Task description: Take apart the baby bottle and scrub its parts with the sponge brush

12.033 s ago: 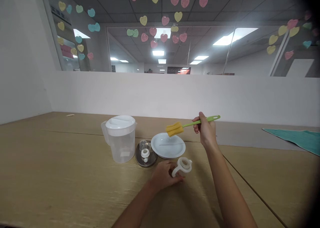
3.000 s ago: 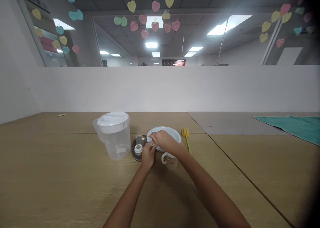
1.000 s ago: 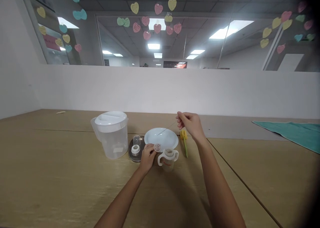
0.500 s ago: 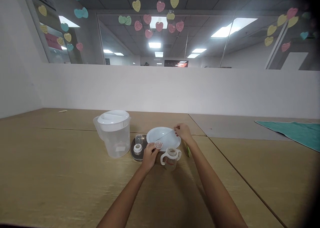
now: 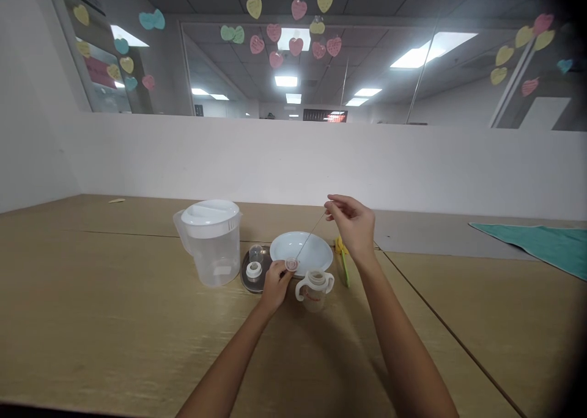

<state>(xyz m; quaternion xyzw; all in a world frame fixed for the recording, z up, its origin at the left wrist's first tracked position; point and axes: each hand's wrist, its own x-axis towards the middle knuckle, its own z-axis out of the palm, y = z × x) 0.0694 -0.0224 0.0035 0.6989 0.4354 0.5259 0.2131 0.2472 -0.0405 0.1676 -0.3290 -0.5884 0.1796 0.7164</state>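
Note:
My left hand (image 5: 276, 285) is closed on a small round translucent silicone piece, like a bottle nipple (image 5: 291, 264), over the near rim of a white bowl (image 5: 323, 265). My right hand (image 5: 352, 222), raised above the bowl's right side, pinches the upper end of a thin wire-like rod (image 5: 313, 230). The rod slants down to the nipple; whether its tip sits inside cannot be seen. An uncapped clear baby bottle (image 5: 314, 299) with two white handles stands just in front of the bowl.
Left of the bowl, a metal tray (image 5: 244, 278) carries a white collar ring (image 5: 254, 271) and a clear cap (image 5: 255, 253). A lidded clear pitcher (image 5: 215, 253) stands further left. Right of the bowl lies a yellow-and-green brush (image 5: 343, 265). A green cloth (image 5: 541, 241) lies far right.
My right hand has risen and moved slightly right, making the rod steeper and uncovering the yellow part of the brush. My left hand keeps its hold on the nipple.

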